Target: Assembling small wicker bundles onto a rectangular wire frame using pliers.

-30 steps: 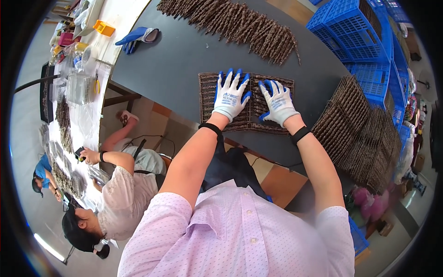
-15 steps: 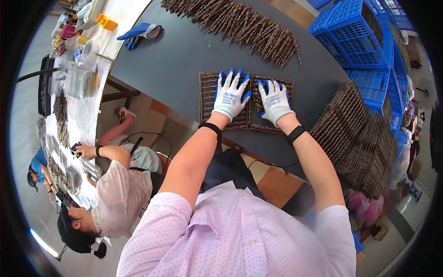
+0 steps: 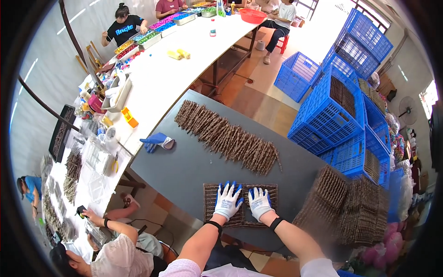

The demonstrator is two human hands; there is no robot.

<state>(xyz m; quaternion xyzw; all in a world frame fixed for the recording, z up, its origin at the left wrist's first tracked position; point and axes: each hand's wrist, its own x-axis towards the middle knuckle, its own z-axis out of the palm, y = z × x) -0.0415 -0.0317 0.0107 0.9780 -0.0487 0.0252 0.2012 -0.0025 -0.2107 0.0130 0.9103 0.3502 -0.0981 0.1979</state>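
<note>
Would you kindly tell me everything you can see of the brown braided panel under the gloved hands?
The dark brown braided panel looks roughly rectangular, with rough, plant-like strips set in close rows and a border along its edges. It lies flat on the gray table, near the person's side. The left hand rests spread over its left part, the right hand over its right, hiding much of its middle. Its exact material cannot be told.

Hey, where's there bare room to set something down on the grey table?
Left: the grey table is bare between the loose glove and the slatted panel under the left hand and right hand. Right: another patch lies between the row of brown strips and the stacked panels. Crowded: the right edge, where they sit beside the blue crates.
</note>
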